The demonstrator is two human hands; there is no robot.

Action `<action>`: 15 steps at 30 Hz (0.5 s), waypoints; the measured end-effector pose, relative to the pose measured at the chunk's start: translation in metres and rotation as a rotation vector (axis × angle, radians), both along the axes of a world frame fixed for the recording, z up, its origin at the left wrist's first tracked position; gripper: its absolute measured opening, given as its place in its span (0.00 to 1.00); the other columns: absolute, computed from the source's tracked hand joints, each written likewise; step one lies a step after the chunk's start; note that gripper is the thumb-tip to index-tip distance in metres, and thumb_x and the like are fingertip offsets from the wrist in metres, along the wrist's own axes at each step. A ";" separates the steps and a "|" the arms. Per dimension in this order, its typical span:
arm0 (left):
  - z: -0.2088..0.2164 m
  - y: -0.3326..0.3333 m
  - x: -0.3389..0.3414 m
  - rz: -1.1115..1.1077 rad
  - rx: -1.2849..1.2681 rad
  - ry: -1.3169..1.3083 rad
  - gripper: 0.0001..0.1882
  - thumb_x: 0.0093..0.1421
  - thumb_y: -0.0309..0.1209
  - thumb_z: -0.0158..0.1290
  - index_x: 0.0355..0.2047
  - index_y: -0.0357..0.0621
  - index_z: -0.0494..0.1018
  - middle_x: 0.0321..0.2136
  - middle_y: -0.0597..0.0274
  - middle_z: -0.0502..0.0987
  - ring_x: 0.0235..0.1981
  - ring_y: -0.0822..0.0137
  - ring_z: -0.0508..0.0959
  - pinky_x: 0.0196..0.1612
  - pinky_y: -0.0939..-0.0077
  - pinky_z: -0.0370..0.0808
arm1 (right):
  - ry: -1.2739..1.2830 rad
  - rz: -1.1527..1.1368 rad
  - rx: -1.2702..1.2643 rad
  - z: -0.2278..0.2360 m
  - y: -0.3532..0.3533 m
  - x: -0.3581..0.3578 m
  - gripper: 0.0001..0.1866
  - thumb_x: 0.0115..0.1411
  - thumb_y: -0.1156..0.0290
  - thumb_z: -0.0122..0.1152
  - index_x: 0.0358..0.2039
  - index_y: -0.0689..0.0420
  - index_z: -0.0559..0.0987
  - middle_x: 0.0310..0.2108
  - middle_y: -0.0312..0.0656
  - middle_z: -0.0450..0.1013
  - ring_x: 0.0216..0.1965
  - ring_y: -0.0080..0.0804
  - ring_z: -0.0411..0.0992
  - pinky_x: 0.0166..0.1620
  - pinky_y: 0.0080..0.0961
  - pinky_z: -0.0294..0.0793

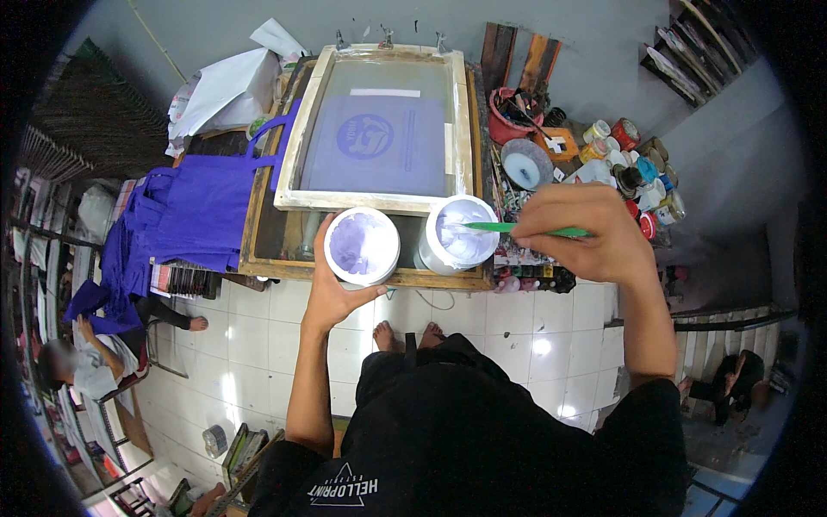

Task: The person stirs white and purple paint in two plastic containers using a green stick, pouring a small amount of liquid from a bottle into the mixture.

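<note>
Here: green stick (525, 229) tip hidden in paint | right hand (581, 233) gripping

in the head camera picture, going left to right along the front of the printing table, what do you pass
Purple fabric → left hand holding a white lid → open white ink tub → green stirring stick → right hand → small paint cans.

Far from me I see a wooden screen printing frame (376, 129) with a blue round design on its mesh. On its left lie blue fabric bags (185, 215), and behind them a white plastic bag (226, 90). On the right I see a red bucket (510, 116) with tools and many small paint cans (633, 164). Near the left edge a person (86, 362) sits on the white tiled floor (250, 345).
</note>
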State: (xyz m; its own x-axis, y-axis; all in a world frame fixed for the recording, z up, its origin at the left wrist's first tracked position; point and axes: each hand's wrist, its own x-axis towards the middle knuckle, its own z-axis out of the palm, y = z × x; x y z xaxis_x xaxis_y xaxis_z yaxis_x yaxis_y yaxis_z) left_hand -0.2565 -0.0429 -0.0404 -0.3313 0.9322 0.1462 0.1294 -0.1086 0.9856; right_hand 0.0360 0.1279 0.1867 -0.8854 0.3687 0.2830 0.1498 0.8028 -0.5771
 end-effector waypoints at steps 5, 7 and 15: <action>-0.008 0.003 0.003 0.051 -0.008 0.049 0.66 0.37 0.35 0.81 0.72 0.38 0.51 0.64 0.47 0.67 0.64 0.54 0.71 0.65 0.58 0.71 | 0.147 -0.111 -0.101 0.004 0.022 0.021 0.08 0.53 0.80 0.72 0.35 0.65 0.86 0.29 0.44 0.81 0.29 0.29 0.79 0.33 0.24 0.75; -0.004 0.005 0.010 0.080 0.018 0.106 0.62 0.37 0.35 0.80 0.69 0.38 0.55 0.62 0.47 0.68 0.64 0.54 0.72 0.64 0.58 0.72 | 0.209 -0.245 -0.355 -0.002 0.029 0.033 0.07 0.55 0.79 0.72 0.35 0.65 0.86 0.28 0.45 0.81 0.28 0.30 0.79 0.32 0.24 0.76; 0.042 0.015 0.019 0.122 -0.005 0.448 0.53 0.38 0.33 0.78 0.64 0.35 0.63 0.58 0.45 0.69 0.61 0.46 0.71 0.64 0.54 0.70 | 0.525 -0.503 -0.718 -0.042 0.062 0.085 0.07 0.60 0.74 0.68 0.36 0.65 0.81 0.27 0.42 0.77 0.21 0.27 0.76 0.23 0.27 0.79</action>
